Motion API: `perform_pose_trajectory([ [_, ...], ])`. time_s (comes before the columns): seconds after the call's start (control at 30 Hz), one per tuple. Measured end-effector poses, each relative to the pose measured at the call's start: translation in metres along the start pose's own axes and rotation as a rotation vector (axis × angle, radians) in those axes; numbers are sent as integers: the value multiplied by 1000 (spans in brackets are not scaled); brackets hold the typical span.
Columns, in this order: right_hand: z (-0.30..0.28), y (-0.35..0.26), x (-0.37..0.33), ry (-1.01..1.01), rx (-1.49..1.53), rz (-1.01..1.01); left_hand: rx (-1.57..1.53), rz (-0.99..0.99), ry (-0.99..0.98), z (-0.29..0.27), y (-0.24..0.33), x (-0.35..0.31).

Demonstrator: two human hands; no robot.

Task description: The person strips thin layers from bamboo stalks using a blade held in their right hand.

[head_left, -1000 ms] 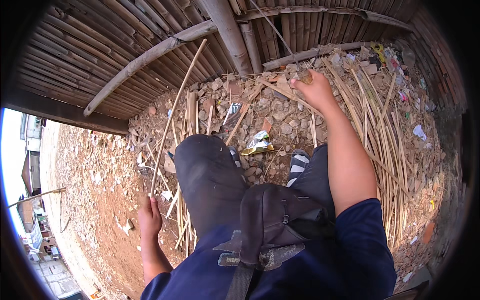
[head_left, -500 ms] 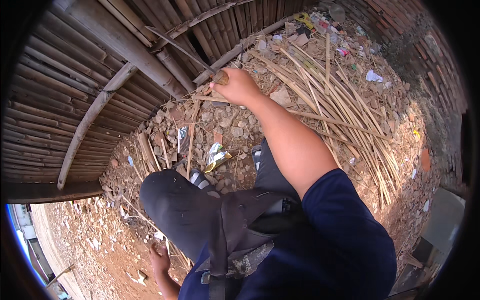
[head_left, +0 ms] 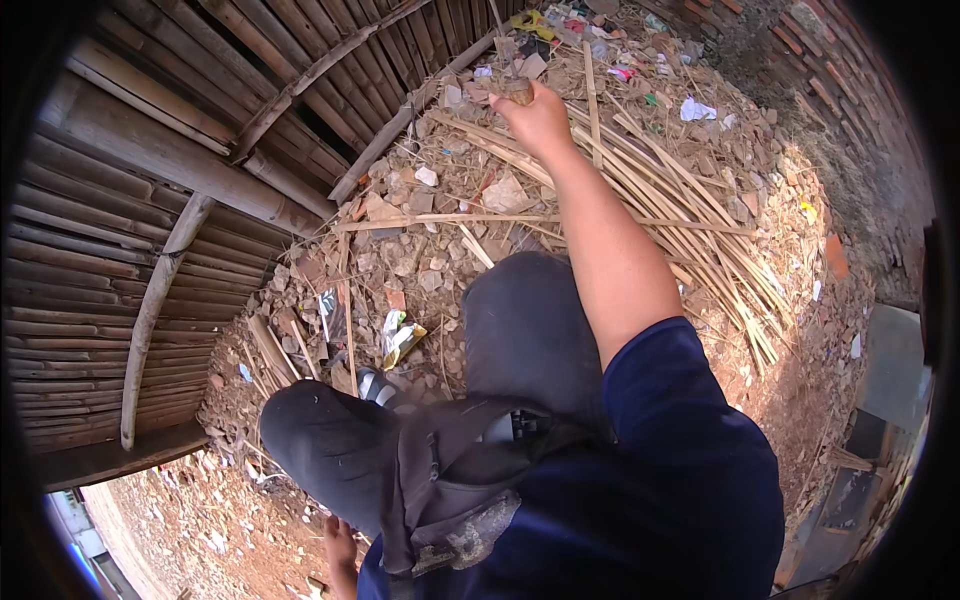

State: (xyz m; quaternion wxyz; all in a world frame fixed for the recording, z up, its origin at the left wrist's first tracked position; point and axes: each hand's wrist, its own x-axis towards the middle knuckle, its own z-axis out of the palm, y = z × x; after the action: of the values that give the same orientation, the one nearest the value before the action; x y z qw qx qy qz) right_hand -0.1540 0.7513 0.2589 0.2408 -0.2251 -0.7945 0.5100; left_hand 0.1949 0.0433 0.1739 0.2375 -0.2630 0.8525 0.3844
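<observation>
My right hand [head_left: 540,122] is gripping the wooden-handled blade [head_left: 518,92] near the bamboo strips [head_left: 690,225]; careless swinging could be snagging it on the bamboo wall [head_left: 90,290]. My left hand [head_left: 341,545] is hanging low, its grip unclear. Unlike earlier, no long stick is showing there, and my right forearm [head_left: 615,245] is crossing the strips.

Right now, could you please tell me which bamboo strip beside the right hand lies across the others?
The pale strip just right of the right hand, running nearly up and down the picture; the neighbouring strips slant down to the right.
</observation>
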Motion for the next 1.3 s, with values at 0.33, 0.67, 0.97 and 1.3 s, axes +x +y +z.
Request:
perform_pose_trajectory([
  [0.33,-95,254,-112,-125,-515,386,-213,-428,9,21,-126,-25],
  [0.67,-94,242,-95,-450,-1044,436,-106,-420,-19,10,-103,-42],
  [0.97,-104,267,-112,-391,-741,280,-195,-239,38,2,-96,-23],
  [1.3,-190,250,-126,-251,-653,235,-124,-96,19,19,-34,1],
])
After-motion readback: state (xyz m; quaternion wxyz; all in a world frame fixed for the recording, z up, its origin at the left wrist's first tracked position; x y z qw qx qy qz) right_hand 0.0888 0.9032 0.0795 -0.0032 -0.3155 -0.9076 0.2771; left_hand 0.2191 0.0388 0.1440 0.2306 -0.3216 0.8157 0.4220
